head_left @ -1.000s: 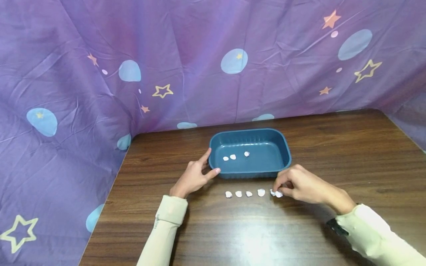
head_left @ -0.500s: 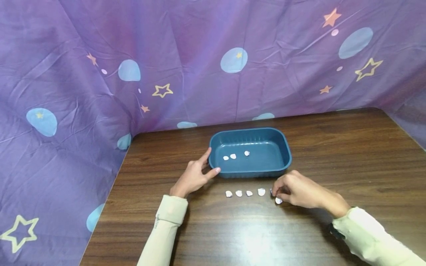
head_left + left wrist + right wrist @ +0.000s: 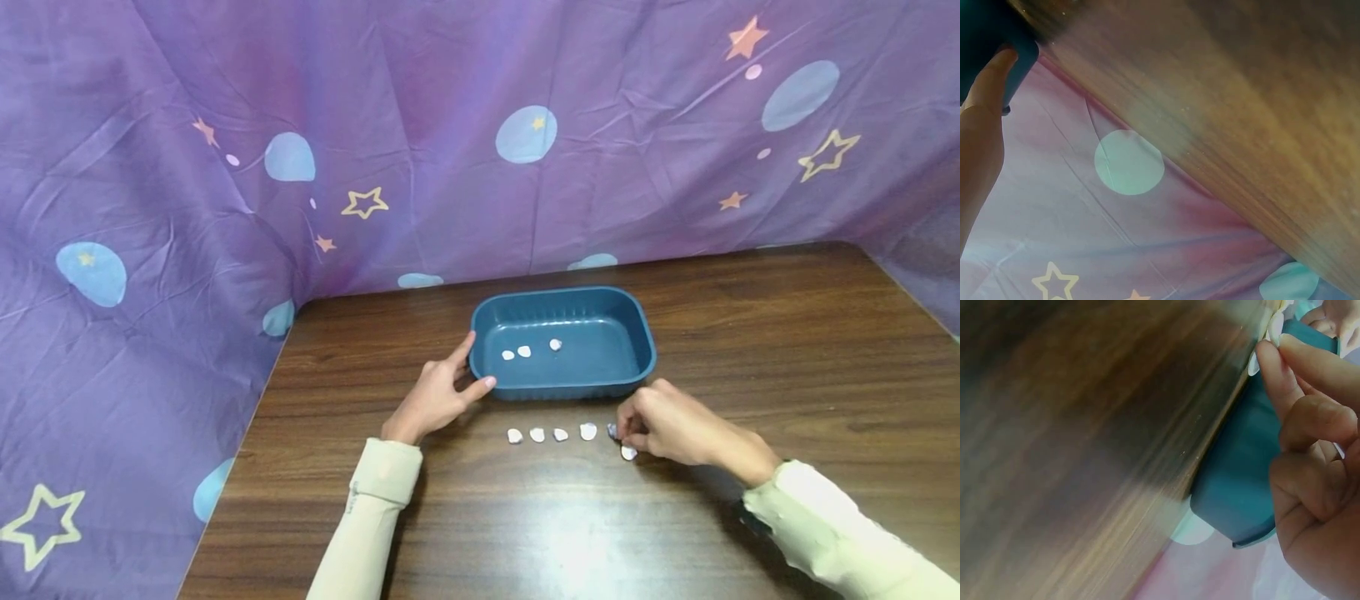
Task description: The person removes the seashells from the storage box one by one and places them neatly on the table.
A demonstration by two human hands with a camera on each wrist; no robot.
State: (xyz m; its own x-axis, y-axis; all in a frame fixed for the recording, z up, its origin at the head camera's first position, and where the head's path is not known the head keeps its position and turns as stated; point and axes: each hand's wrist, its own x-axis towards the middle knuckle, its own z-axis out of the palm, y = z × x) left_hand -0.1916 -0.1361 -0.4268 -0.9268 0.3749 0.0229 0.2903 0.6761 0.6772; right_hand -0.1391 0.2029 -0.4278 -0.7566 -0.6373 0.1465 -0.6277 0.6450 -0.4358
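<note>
A blue rectangular plastic tub [image 3: 562, 387] stands on the table with three small white pieces [image 3: 524, 352] on its floor. My left hand [image 3: 433, 400] rests against the tub's left end, thumb on the near rim and fingers extended along the side. Several more white pieces [image 3: 588, 432] lie in a row in front of the tub. At the row's right end my right hand [image 3: 671, 425] pinches a bluish-white piece [image 3: 612, 431] between thumb and forefinger, partly hidden by the fingertips. Another white piece [image 3: 628, 452] lies just below those fingertips. The pieces' exact kind cannot be told.
The wooden table [image 3: 480, 525] reaches back to a purple curtain [image 3: 450, 125] printed with stars and blue shapes. Its left edge runs diagonally beside the left arm. A bright light reflection lies on the wood in front of the row.
Over the last second my right hand has shifted slightly toward me, and one white piece has come to lie below the row's right end. My left hand and the tub have stayed put.
</note>
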